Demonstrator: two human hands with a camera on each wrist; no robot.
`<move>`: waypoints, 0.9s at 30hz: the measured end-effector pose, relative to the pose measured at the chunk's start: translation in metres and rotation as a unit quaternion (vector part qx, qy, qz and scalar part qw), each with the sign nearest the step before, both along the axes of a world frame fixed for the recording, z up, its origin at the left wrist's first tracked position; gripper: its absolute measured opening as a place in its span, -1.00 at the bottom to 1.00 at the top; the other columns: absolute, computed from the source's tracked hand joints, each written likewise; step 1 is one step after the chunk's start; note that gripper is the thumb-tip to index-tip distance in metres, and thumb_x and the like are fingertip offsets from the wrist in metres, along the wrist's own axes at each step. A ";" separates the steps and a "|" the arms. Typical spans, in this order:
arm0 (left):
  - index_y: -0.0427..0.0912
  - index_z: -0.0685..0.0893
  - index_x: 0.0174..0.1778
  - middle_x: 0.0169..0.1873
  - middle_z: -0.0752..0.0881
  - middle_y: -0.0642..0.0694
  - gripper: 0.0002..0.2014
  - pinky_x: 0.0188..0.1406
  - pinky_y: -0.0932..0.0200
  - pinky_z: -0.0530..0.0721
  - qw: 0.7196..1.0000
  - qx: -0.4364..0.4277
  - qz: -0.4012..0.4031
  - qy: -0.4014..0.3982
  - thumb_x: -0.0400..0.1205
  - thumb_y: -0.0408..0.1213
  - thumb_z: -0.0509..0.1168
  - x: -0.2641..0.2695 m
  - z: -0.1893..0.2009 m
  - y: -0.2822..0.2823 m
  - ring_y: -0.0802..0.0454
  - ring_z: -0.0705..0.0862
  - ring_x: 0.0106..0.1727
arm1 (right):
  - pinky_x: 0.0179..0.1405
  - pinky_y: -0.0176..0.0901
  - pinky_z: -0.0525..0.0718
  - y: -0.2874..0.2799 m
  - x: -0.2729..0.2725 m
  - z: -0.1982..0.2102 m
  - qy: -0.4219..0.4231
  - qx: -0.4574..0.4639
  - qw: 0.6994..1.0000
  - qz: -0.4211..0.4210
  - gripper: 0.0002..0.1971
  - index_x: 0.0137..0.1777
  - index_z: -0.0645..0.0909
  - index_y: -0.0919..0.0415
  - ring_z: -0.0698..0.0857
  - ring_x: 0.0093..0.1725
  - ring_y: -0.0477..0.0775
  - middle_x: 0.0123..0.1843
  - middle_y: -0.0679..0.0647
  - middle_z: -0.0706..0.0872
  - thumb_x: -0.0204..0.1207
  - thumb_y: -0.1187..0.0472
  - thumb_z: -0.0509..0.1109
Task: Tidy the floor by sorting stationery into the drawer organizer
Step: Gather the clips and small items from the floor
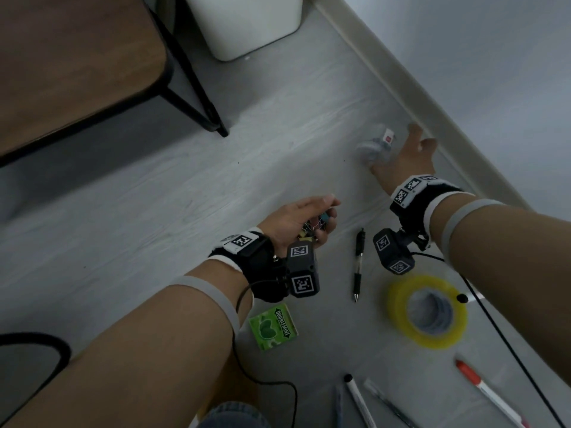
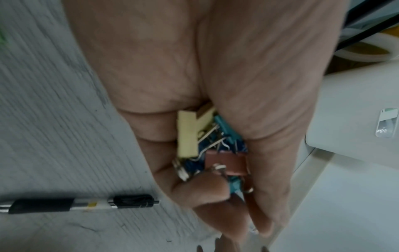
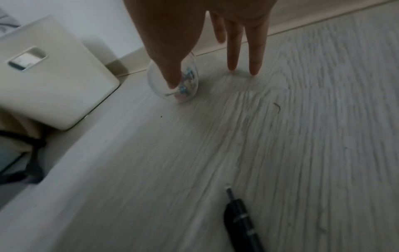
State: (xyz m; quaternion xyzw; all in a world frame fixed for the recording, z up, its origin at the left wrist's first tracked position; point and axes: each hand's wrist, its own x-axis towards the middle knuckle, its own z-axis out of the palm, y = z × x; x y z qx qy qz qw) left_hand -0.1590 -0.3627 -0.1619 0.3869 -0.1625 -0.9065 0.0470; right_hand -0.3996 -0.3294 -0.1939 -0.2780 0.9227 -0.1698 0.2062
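My left hand (image 1: pixel 309 220) hovers above the floor and grips a bunch of binder clips (image 2: pixel 190 136), yellow, blue and a brown one (image 2: pixel 226 163). My right hand (image 1: pixel 406 154) reaches far right, near the baseboard, fingers straight and spread. Its thumb lies against a small clear round container (image 3: pixel 189 80) of coloured bits; the other fingertips (image 3: pixel 252 71) point down at the floor beside it. In the head view the container (image 1: pixel 369 151) is blurred, with a white, red-marked piece (image 1: pixel 387 138) by it. A black pen (image 1: pixel 358 264) lies between my wrists.
A yellow tape roll (image 1: pixel 428 310), a green gum box (image 1: pixel 273 327), several pens (image 1: pixel 360 400) and a red marker (image 1: pixel 485 387) lie on the grey floor near me. A white bin (image 1: pixel 247 23) and a brown table (image 1: pixel 71 66) with black legs stand further off.
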 end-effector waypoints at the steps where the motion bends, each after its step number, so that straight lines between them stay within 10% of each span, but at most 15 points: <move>1: -0.27 0.74 -0.04 -0.19 0.70 -0.16 -0.87 -0.50 0.36 0.61 1.000 0.004 0.005 0.001 0.65 -0.27 0.38 0.002 0.000 -0.002 0.05 0.70 -0.24 | 0.35 0.31 0.59 -0.001 0.000 0.000 0.016 0.003 0.999 0.039 -0.12 0.60 -0.04 -0.24 0.52 0.39 0.52 0.67 0.22 0.04 0.40 -0.22 0.43; 5: -0.30 0.72 -0.03 -0.21 0.67 -0.15 -0.88 -0.52 0.37 0.52 0.999 0.014 0.036 -0.004 0.69 -0.32 0.32 0.006 -0.005 -0.007 0.06 0.70 -0.23 | 0.51 0.30 0.38 -0.015 -0.003 0.002 0.025 0.041 0.982 0.184 -0.12 0.69 0.02 -0.16 0.27 0.60 0.50 0.75 0.16 -0.02 0.50 0.14 0.47; 9: -0.27 0.68 -0.02 -0.33 0.56 -0.10 -0.90 -0.62 0.39 0.42 0.998 -0.008 0.046 -0.034 0.71 -0.32 0.31 0.008 -0.008 -0.015 0.12 0.56 -0.39 | 0.11 0.16 0.61 -0.018 0.009 0.011 0.049 0.038 0.983 0.174 -0.39 0.54 0.27 -0.03 0.61 0.17 0.45 0.41 0.28 0.41 0.52 0.15 0.41; 18: -0.28 0.63 0.28 -0.40 0.51 -0.04 -0.61 -0.65 0.30 0.42 0.988 -0.088 0.085 -0.092 0.70 -0.03 0.31 -0.018 -0.005 -0.024 0.11 0.52 -0.47 | -0.47 -0.17 0.59 -0.009 0.070 0.064 -0.323 -0.191 0.927 0.014 -0.86 0.01 0.55 0.03 0.74 -0.31 0.24 -0.01 0.32 0.74 0.62 0.07 0.18; 27: -0.28 0.64 -0.10 -0.49 0.54 -0.13 -0.29 -0.65 0.27 0.45 0.990 -0.092 0.051 -0.091 0.59 0.42 0.09 -0.041 0.011 -0.009 0.05 0.43 -0.51 | -0.49 0.00 0.78 0.024 0.068 0.097 -0.260 -0.167 0.947 0.083 -0.70 0.40 0.43 -0.04 0.79 -0.26 0.21 0.04 0.14 0.68 0.69 0.07 0.14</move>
